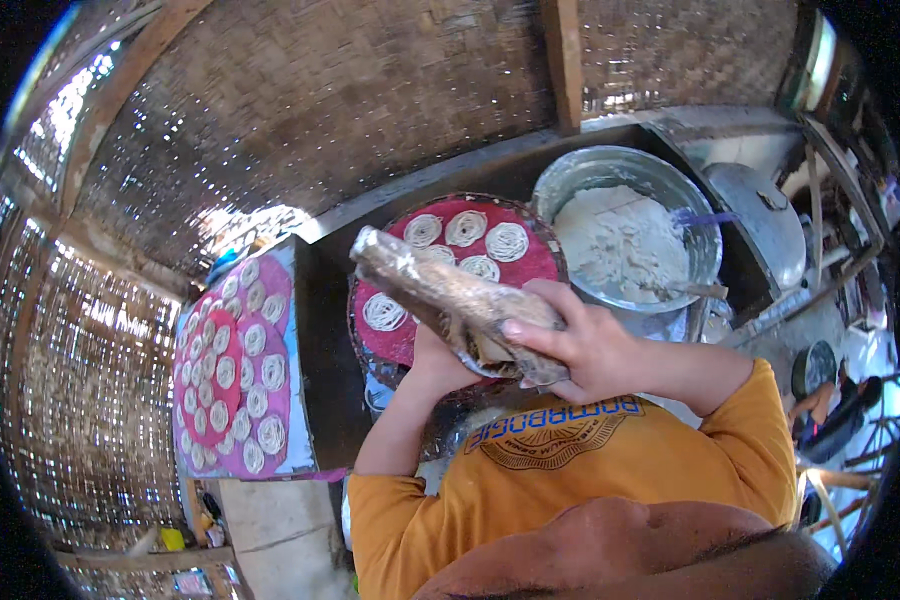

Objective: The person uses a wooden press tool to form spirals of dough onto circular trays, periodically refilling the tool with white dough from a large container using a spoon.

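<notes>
A worn, brown wooden hand press [450,290], dusted with white, slants across in front of me. My right hand [590,345] is wrapped round its near right end, thumb on top. Below its middle, my left hand [438,362] holds it too, its fingers mostly hidden behind the wood. Under and beyond the press is a round tray [545,258] covered with pink-red cloth. On that cloth lie several white coils of dough strands [507,242]; the press hides part of the tray.
Right of the tray, a big metal basin [625,158] holds white dough [620,235] and a purple-handled utensil [705,217]. A large metal lid [760,222] stands farther right. At left, pink cloths [208,300] carry more coils. A woven bamboo wall [340,110] rises behind.
</notes>
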Demonstrator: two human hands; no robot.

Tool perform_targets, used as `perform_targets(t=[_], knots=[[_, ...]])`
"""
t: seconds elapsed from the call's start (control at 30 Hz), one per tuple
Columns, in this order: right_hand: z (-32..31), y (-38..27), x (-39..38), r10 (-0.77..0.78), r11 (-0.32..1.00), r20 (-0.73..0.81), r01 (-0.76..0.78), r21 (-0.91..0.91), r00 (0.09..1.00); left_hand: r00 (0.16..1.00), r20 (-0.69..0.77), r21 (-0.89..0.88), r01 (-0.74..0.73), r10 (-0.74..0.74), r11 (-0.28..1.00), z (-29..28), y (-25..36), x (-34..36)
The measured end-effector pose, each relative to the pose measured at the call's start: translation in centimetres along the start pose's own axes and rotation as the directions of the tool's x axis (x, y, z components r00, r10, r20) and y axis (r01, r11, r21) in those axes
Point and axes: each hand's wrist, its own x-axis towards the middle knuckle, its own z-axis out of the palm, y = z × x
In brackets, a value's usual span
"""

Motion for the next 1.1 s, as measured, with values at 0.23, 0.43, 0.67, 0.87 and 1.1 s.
perform_targets(t=[0.23, 0.43, 0.67, 0.87, 1.1], knots=[[1.2, 1.3, 0.5, 0.105, 0.981, 0.091, -0.119, 0.157, 0.990, 0.987, -0.124, 0.098, -0.087, 0.098, 0.991, 0.8, -0.8, 1.3], [1.6, 5.1, -1.1, 0.086, 0.168, 0.665, -0.669, 0.724, 0.742, 0.992, -0.121, -0.137, 0.004, -0.021, 0.991, -0.8, -2.1, 1.3], [0.4, 5.5, -2.0, -0.282, -0.071, 0.790, -0.832, 0.549, 0.545, 0.832, -0.230, -0.973, -0.196, 0.505, -0.120, -7.1, 3.8, 6.5], [-3.7, 6.7, -2.2, 0.048, -0.121, 0.848, -0.840, 0.529, 0.527, 0.882, -0.248, -0.965, -0.261, 0.399, -0.023, -6.4, 2.4, 8.7], [-2.3, 9.5, -1.4, 0.308, -0.056, 0.836, -0.869, 0.492, 0.454, 0.973, -0.230, -0.927, -0.215, 0.014, -0.307, -3.7, -7.0, 11.6]])
